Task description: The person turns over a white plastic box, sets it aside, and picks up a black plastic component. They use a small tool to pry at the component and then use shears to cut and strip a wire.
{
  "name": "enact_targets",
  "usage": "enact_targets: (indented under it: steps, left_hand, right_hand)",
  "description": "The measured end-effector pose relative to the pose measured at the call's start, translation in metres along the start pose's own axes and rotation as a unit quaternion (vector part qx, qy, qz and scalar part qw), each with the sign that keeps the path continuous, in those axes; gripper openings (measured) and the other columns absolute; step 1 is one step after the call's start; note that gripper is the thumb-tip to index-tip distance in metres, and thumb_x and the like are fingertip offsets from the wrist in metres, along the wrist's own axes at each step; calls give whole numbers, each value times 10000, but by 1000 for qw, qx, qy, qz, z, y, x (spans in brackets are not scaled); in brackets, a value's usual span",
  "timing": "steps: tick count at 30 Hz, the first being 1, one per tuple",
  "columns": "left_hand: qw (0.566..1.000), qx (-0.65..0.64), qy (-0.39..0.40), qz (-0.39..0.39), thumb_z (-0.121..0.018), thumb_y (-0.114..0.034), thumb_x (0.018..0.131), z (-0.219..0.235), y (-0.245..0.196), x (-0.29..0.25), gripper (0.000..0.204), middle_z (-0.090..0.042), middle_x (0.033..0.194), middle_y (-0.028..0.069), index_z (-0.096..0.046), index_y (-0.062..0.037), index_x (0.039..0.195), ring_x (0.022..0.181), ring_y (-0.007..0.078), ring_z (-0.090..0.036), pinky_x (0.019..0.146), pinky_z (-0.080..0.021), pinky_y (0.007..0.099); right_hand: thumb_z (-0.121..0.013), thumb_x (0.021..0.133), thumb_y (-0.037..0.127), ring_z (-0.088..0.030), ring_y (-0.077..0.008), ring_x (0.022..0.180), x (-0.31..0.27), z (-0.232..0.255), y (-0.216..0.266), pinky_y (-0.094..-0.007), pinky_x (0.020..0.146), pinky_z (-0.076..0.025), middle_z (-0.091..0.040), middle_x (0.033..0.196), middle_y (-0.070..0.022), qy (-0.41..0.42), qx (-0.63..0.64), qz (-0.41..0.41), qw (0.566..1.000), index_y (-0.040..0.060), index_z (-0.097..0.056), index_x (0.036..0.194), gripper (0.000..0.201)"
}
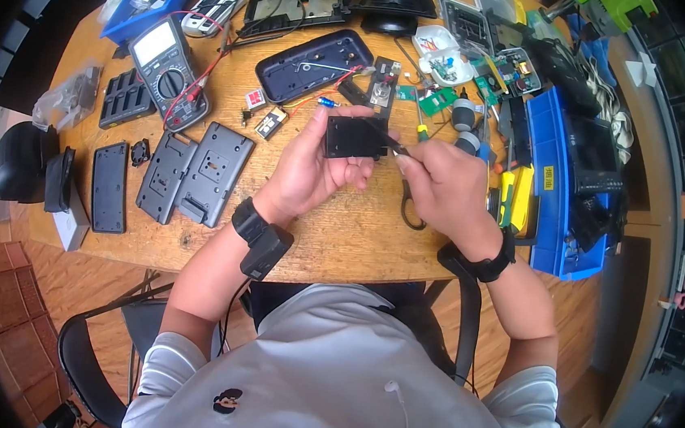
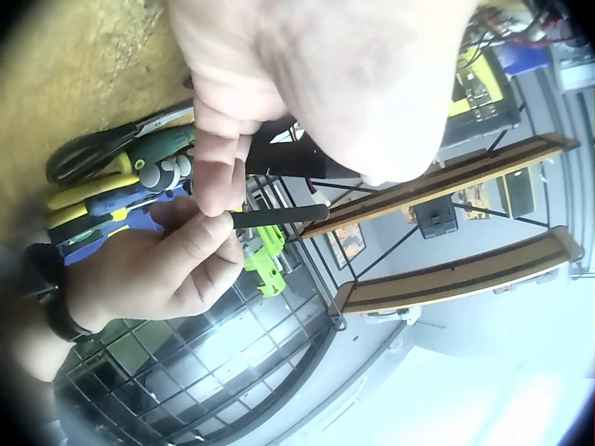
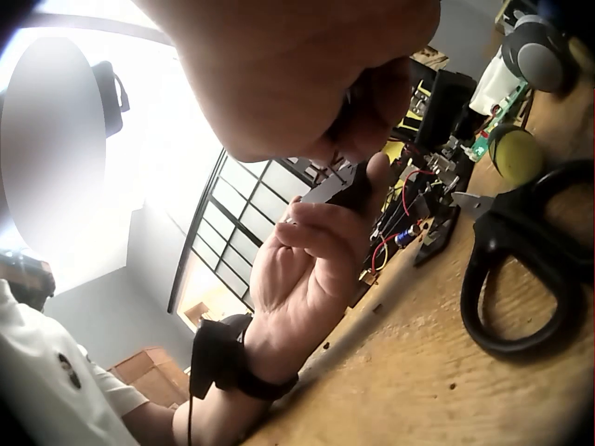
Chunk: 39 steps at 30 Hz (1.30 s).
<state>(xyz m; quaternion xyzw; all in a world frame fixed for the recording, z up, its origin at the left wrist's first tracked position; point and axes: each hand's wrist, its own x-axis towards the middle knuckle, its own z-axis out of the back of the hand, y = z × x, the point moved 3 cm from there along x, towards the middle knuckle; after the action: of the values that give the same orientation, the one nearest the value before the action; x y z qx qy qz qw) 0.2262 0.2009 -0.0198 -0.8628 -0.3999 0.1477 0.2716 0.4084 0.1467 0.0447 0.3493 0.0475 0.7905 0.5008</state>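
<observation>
A flat black rectangular part [image 1: 352, 138] lies in the left hand [image 1: 308, 164], gripped between the thumb and the fingers beneath it. The right hand [image 1: 452, 189] pinches a slim dark tool [image 1: 397, 147], whose far end reaches the part's right side in the head view. In the left wrist view the dark strip of the tool [image 2: 281, 216] sticks out from the fingertips of the right hand [image 2: 153, 283]. The right wrist view shows the left hand [image 3: 311, 265] around the part, with the right hand [image 3: 307, 79] above it.
Black-handled scissors [image 3: 516, 269] lie near the right hand. A multimeter [image 1: 167, 72], black plates [image 1: 220, 172] and a dark blue housing [image 1: 315, 65] are on the left and middle of the table. A blue bin [image 1: 546, 191], green circuit boards [image 1: 437, 101] and tools are at the right.
</observation>
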Motion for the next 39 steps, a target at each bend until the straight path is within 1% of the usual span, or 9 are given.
enact_targets:
  steps: [5, 15, 17, 21, 23, 30, 34, 36, 39]
  left_hand:
    - [999, -6, 40, 10, -184, -559, 1095, 6, -2, 3, 663, -638, 1233, 292, -492, -36, 1360, 781, 190, -679, 636, -600, 293]
    - [999, 30, 17, 39, -189, -574, 1090, 5, -1, -1, 688, -685, 1114, 273, -516, -11, 1312, 667, 166, -656, 545, -574, 272]
    - [997, 55, -32, 54, -215, -580, 1088, 3, -1, -2, 692, -701, 940, 155, -551, -16, 1305, 575, 161, -620, 465, -501, 242]
    - [989, 74, -63, 115, -235, -597, 1078, 3, -1, -4, 693, -700, 880, 113, -566, -25, 1285, 531, 144, -604, 420, -465, 234]
    - [982, 94, -70, 146, -257, -611, 1067, 7, 0, -4, 696, -696, 830, 86, -590, -28, 1248, 483, 129, -579, 386, -444, 232]
    - [976, 84, -63, 192, -276, -602, 1065, 3, -3, -6, 683, -674, 759, 78, -621, -24, 1181, 455, 115, -557, 360, -428, 227]
    - [976, 58, -18, 209, -281, -569, 1074, 8, 2, -5, 677, -660, 731, 69, -619, 11, 1164, 418, 114, -534, 343, -423, 231]
    - [976, 43, 5, 213, -281, -559, 1078, 9, 4, -6, 679, -661, 727, 68, -617, 26, 1161, 412, 115, -534, 336, -424, 232]
    - [969, 53, -14, 240, -276, -548, 1082, 8, 3, -8, 687, -661, 713, 77, -609, 49, 1160, 385, 126, -530, 324, -417, 237]
  right_hand:
    - [-766, 822, 93, -654, -296, 651, 3, 2, 8, -395, 546, -491, -627, 738, -97, 15, -36, 49, 998, 60, -636, 892, 151]
    - [-763, 824, 106, -647, -277, 629, 3, 6, 8, -387, 537, -488, -605, 716, -77, 51, -40, 98, 993, 72, -673, 921, 136]
    - [-758, 819, 108, -651, -271, 637, 1, 6, 7, -385, 542, -494, -611, 723, -73, 66, -49, 105, 991, 73, -668, 911, 134]
    - [-740, 786, 108, -663, -254, 673, 1, 5, 7, -377, 560, -513, -631, 748, -57, 95, -41, 179, 978, 75, -651, 892, 142]
    - [-732, 776, 105, -666, -250, 685, 1, 5, 7, -374, 566, -517, -636, 760, -52, 98, -35, 181, 978, 75, -647, 892, 148]
    - [-704, 716, 84, -642, -241, 676, 1, 4, 3, -371, 565, -506, -582, 737, -34, 116, 8, 213, 970, 87, -641, 908, 202]
    - [-746, 738, 105, -654, -231, 683, 3, 9, 7, -353, 559, -501, -635, 765, -28, 155, -9, 231, 961, 91, -683, 894, 168]
    - [-685, 712, 90, -627, -241, 675, 6, 11, 12, -366, 561, -496, -535, 716, -33, 168, 6, 239, 956, 95, -589, 842, 162]
    - [-674, 732, 106, -625, -235, 674, 8, 12, 16, -362, 564, -499, -533, 726, -33, 188, 10, 247, 951, 100, -559, 813, 141]
